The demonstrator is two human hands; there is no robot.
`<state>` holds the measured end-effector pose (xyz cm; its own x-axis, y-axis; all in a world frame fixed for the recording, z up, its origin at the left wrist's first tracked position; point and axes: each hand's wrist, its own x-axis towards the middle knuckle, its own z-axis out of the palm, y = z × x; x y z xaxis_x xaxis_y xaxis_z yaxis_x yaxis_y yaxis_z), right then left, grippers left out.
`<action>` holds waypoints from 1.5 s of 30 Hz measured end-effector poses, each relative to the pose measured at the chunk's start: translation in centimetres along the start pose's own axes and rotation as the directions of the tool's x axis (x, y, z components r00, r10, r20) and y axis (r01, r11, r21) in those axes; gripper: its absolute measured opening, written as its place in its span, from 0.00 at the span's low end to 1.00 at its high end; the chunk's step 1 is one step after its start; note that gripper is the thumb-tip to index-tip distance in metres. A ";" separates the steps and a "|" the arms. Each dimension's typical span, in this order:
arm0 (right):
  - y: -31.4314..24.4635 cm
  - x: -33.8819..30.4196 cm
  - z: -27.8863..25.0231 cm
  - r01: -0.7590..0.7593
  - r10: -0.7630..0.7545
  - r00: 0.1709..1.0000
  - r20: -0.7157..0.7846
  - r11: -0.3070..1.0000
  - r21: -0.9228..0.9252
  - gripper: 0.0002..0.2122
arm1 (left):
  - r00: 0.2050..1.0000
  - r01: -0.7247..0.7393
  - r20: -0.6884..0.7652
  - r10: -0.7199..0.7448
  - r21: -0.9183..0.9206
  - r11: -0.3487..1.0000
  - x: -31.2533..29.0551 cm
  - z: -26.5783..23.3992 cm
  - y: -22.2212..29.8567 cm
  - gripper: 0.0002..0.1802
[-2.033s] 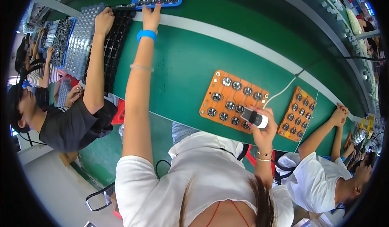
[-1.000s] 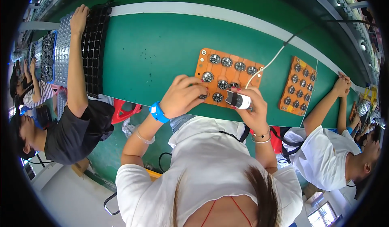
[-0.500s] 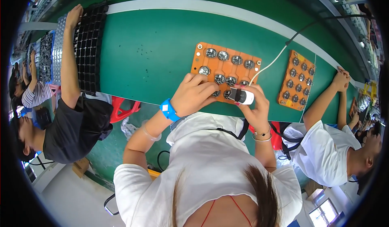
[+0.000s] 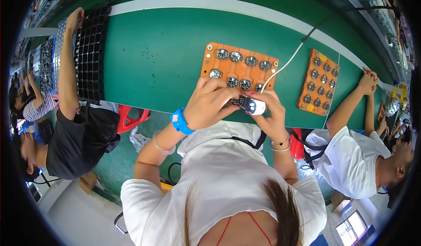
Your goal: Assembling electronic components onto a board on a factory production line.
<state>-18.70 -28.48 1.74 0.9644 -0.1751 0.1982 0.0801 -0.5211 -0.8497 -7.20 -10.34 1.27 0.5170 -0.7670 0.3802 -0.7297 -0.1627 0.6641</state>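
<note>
My left hand (image 4: 209, 103) is closed, its thumb and fingertips pinching a small round dark part (image 4: 238, 101) at the board's near edge. In my right hand (image 4: 272, 114) is a small white-and-black corded device (image 4: 256, 107), its dark end touching or very close to that part. A bright spot shows on the device, and a pale cable (image 4: 285, 69) runs up from it. Beneath and beyond my hands lies an orange tray board (image 4: 258, 73) holding several round, shiny dark parts in rows. My fingers hide its near row.
A second orange board (image 4: 319, 82) with similar parts lies to the right. Black gridded trays (image 4: 91, 53) stand at the left, where a co-worker's hand (image 4: 75, 18) rests. Another co-worker's clasped hands (image 4: 369, 81) are at the far right. Tiny dark bits (image 4: 151, 61) dot the green table.
The device has tilted and shifted slightly toward me and left. A round dark part now shows between my left fingertips and the device. The whole view has moved a little.
</note>
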 end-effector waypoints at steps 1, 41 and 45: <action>0.1 -0.1 -0.1 -0.001 0.001 1.000 -0.001 1.000 0.000 0.19 | 1.000 0.006 0.009 -0.006 0.000 1.000 0.1 0.0 0.0 0.17; 3.1 -5.0 -4.2 -0.156 0.155 0.985 -0.080 0.988 -0.013 0.18 | 0.998 -0.053 0.054 0.045 0.150 0.987 1.9 5.8 2.5 0.15; 2.9 -4.7 -3.4 -0.163 0.166 0.983 -0.081 0.986 0.041 0.18 | 1.000 0.010 0.010 -0.011 0.033 0.999 2.4 5.3 3.5 0.14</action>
<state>-23.86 -32.06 0.01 0.9407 -0.3261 0.0930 -0.0682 -0.4508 -0.8900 -10.91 -16.07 1.09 0.5204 -0.7712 0.3666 -0.7384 -0.1908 0.6468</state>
